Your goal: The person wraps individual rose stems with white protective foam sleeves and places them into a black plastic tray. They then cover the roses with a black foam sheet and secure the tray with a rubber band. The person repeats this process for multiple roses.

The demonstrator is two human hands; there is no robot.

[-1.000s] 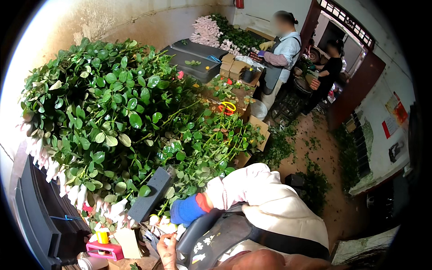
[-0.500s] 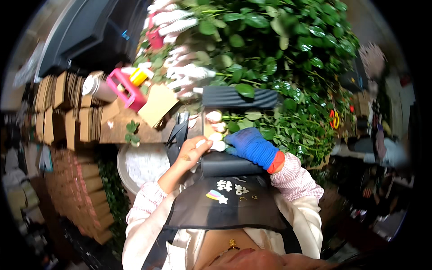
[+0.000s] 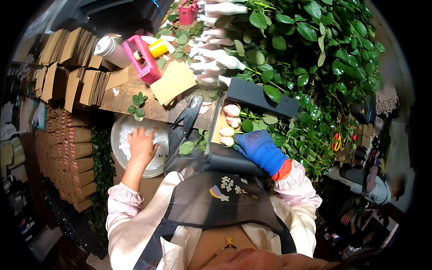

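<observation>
Bare, with its fingers spread, my left hand (image 3: 141, 145) is over a round white tub (image 3: 116, 145) holding loose white pieces (image 3: 159, 157). My right hand (image 3: 258, 147), in a blue knit glove, is closed beside the nearest pale pink rose (image 3: 227, 141), fingers at the stem just below its head; the stem itself is mostly hidden. Several pink roses lie in a row on a piece of cardboard (image 3: 218, 127), heads to the left, in a dark holder with a padded front edge (image 3: 236, 161) and a ribbed black bar (image 3: 263, 98) at the back.
Leafy stems (image 3: 310, 49), heads in white sleeves (image 3: 216, 58), are piled behind and right. Black-handled scissors (image 3: 191, 114), cardboard sheets (image 3: 173, 83), a pink tape dispenser (image 3: 150, 72) and a white cup (image 3: 111, 51) lie left. Folded cartons (image 3: 74, 45) stand further left.
My left hand has left the nearest rose and moved left over the tub, fingers spreading. My right hand stays by that rose. The view has shifted, bringing the scissors into fuller sight.
</observation>
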